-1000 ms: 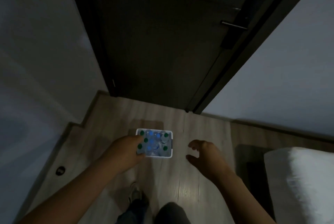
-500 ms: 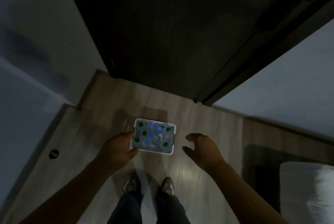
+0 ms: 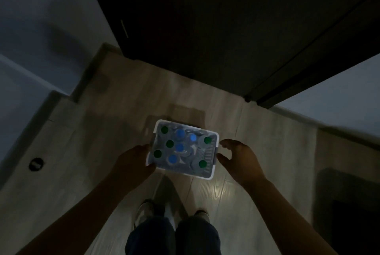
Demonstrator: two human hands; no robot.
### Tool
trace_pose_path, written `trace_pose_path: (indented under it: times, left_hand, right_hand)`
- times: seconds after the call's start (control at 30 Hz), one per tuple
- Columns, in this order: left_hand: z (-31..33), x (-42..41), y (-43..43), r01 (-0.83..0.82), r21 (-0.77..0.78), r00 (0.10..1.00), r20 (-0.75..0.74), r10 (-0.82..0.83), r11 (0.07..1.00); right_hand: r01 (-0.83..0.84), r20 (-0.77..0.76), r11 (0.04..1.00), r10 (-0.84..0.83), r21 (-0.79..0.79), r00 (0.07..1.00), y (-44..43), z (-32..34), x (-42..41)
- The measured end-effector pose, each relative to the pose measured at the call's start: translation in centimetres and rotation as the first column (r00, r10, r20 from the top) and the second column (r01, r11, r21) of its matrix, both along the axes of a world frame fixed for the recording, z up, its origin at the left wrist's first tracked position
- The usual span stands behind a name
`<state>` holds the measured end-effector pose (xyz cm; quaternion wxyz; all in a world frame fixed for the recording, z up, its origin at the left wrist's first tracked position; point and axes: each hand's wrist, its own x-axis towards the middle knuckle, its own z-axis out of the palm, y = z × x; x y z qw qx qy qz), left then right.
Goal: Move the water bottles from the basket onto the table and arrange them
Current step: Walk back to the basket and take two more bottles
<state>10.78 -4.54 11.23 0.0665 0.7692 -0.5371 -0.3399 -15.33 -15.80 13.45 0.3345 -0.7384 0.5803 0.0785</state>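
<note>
water bottles (image 3: 180, 147), green and blue caps up, packed upright in a white basket (image 3: 215, 158) on the wooden floor (image 3: 102, 131), toward its far edge by a dark door (image 3: 205, 28). left hand (image 3: 131, 162) against the basket's left wall, thumb at the near left corner, fingers hidden: no telling whether gripping. right hand (image 3: 240, 160) just beside the right wall, apart from it, fingers spread and loosely curled, holding nothing. shoes (image 3: 144, 211) on the near side of the basket.

Bare forearms (image 3: 98, 199), dark trousers (image 3: 172, 236), pale shoes (image 3: 144, 211).
</note>
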Motion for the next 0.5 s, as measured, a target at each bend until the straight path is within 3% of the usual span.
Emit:
trace_pose_path:
  times: [0.1, 0.23, 0.5]
  left_hand:
    - [-6.1, 0.2, -0.5, 0.003, -0.014, 1.0, 0.023, -0.002, 1.0]
    - [-14.2, 0.7, -0.4, 0.099, -0.141, 0.994, -0.028, -0.104, 0.985]
    - [-25.5, 1.1, 0.7, -0.09, -0.182, 0.988, -0.139, 0.065, 0.979]
  right_hand:
    - [0.024, 0.029, 0.999, -0.023, -0.03, 0.999, -0.6, -6.5, 0.1]
    - [0.056, 0.108, 0.994, -0.045, -0.096, 0.993, -1.2, -14.6, 0.1]
    - [0.127, 0.288, 0.952, -0.043, -0.278, 0.957, -1.8, -26.2, -0.4]
